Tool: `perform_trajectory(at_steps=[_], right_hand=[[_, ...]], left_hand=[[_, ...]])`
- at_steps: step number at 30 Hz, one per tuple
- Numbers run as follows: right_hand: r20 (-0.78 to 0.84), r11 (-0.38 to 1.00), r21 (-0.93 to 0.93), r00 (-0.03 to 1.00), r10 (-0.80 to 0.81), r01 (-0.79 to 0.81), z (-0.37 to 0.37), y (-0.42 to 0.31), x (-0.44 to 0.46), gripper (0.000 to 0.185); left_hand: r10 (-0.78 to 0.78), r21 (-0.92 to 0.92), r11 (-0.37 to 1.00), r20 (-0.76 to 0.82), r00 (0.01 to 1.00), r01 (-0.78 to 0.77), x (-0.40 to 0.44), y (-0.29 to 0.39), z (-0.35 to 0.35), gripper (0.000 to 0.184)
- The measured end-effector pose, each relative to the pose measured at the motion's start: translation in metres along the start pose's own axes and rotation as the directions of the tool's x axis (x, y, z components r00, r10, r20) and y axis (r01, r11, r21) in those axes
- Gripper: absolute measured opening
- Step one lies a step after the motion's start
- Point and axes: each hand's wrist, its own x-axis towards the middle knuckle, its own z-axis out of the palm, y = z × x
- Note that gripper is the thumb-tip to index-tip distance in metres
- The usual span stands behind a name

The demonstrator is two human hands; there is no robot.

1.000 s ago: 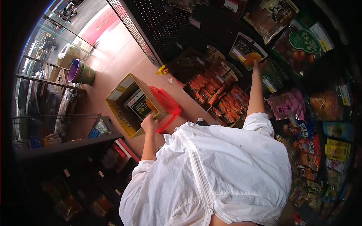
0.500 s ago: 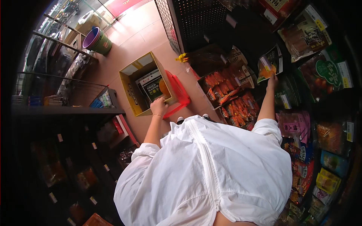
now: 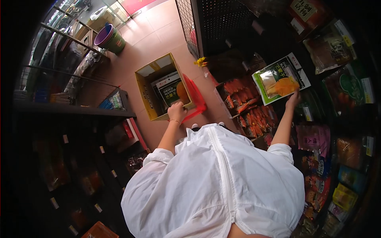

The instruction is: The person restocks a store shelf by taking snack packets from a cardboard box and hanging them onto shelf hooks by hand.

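Observation:
My right hand (image 3: 293,100) grips the lower corner of a packet of dried mango (image 3: 274,84), green, white and black with a clear window, held out in front of the shelf at the right. My left hand (image 3: 177,112) is closed on the near rim of a yellow-edged cardboard box (image 3: 146,97). Inside that box stand several packets, the front one a dark dried mango packet (image 3: 170,93) with an orange fruit picture. Against the right side of the box lies a red plastic bag (image 3: 198,97).
Hanging snack packets (image 3: 343,89) line the right shelf. Boxes of small orange-red packets (image 3: 254,121) stand below them. A dark shelf (image 3: 71,109) runs along the left, and a purple-and-green bucket (image 3: 113,41) stands on the tiled floor (image 3: 156,27) beyond.
My right hand has drawn the dried mango packet out from the shelf toward the left, and its front now faces me. My left hand stays on the box rim. The view has shifted slightly.

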Motion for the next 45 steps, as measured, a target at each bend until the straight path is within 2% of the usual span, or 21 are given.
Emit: perform_trajectory(at_steps=[8,10,12,18,25,27,31,33,36,38,39,41,42,43,44,45], right_hand=[[0.072,0.995,-0.044,0.994,-0.085,0.088,0.002,-0.007,-0.028,0.037],[0.095,0.997,-0.041,0.994,-0.055,0.059,0.004,-0.015,-0.037,0.038],[0.151,0.973,-0.126,0.973,-0.176,0.195,0.004,-0.017,-0.04,0.039],[0.165,0.983,-0.06,0.973,-0.162,0.174,0.003,-0.016,-0.051,0.04],[0.22,0.988,-0.103,0.971,-0.091,0.116,-0.008,-0.005,-0.065,0.04],[0.117,0.995,-0.069,0.991,-0.067,0.076,-0.007,-0.002,-0.069,0.041],[0.104,0.99,-0.128,0.994,-0.043,0.056,-0.006,0.005,-0.064,0.041],[0.192,0.963,-0.248,0.98,-0.057,0.104,-0.006,0.008,-0.062,0.04],[0.221,0.978,-0.207,0.975,0.029,0.017,0.001,0.018,-0.073,0.04],[0.229,0.967,-0.255,0.972,0.051,0.01,0.008,0.021,-0.084,0.039],[0.315,0.955,-0.295,0.946,0.078,0.019,0.012,0.025,-0.09,0.039],[0.468,0.933,-0.355,0.876,0.117,0.065,0.024,0.03,-0.104,0.037],[0.493,0.934,-0.351,0.861,0.125,0.065,0.033,0.025,-0.115,0.037],[0.574,0.959,-0.274,0.813,0.102,0.074,0.044,0.017,-0.126,0.037],[0.646,0.978,-0.194,0.76,0.071,0.073,0.053,0.01,-0.136,0.036],[0.657,0.988,-0.147,0.743,0.129,-0.041,0.059,0.009,-0.14,0.033]], left_hand=[[0.028,-0.018,0.999,-0.038,0.999,-0.028,-0.001,0.0,-0.003,0.014],[0.036,-0.021,0.999,-0.043,0.998,-0.037,-0.002,0.001,-0.004,0.014],[0.042,-0.024,0.999,-0.048,0.998,-0.043,-0.002,0.001,-0.005,0.014],[0.054,-0.027,0.998,-0.033,0.998,-0.055,-0.001,0.0,-0.005,0.015],[0.058,-0.03,0.998,-0.031,0.998,-0.059,-0.002,0.0,-0.006,0.015],[0.058,-0.034,0.998,-0.036,0.998,-0.059,-0.001,0.0,-0.007,0.015],[0.049,-0.027,0.998,-0.021,0.999,-0.05,-0.003,-0.001,-0.005,0.015],[0.05,-0.025,0.998,-0.023,0.998,-0.051,-0.002,-0.002,-0.004,0.015],[0.056,-0.028,0.998,-0.045,0.997,-0.057,-0.002,-0.001,-0.004,0.015],[-0.012,-0.025,1.0,0.115,0.993,0.015,0.001,-0.002,-0.004,0.023],[-0.032,-0.018,0.999,0.113,0.993,0.034,0.001,-0.002,-0.006,0.023],[-0.058,-0.009,0.998,0.134,0.989,0.06,0.003,0.001,-0.013,0.039],[-0.036,-0.061,0.997,0.089,0.995,0.041,0.004,-0.003,-0.009,0.053],[-0.015,-0.186,0.982,0.013,1.0,0.017,0.007,0.001,-0.015,0.057],[0.011,-0.221,0.975,-0.072,0.997,-0.027,0.008,0.006,-0.022,0.061],[0.07,-0.254,0.962,-0.116,0.991,-0.098,0.007,0.017,-0.042,0.063]])
